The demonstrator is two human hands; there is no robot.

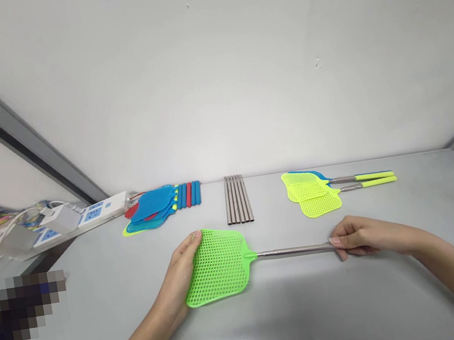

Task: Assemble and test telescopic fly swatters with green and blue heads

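Left hand (182, 270) was closed on the outer edge of the green swatter's (218, 267) head. Right hand (359, 236) pinched its rod end, thumb against curled fingers. Both forearms were bare, angled in to it from the near side.

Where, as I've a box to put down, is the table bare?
Bare table shows between the metal tubes and yellow swatters, and on the near side of the green swatter, between the forearms. Back left is crowded: swatter heads, grips, a power strip.

Grey table (114, 300): paddle heads (155, 203), coloured grips (188, 195), metal rods (238, 199) and assembled swatters (320, 193) being supported, left to right.
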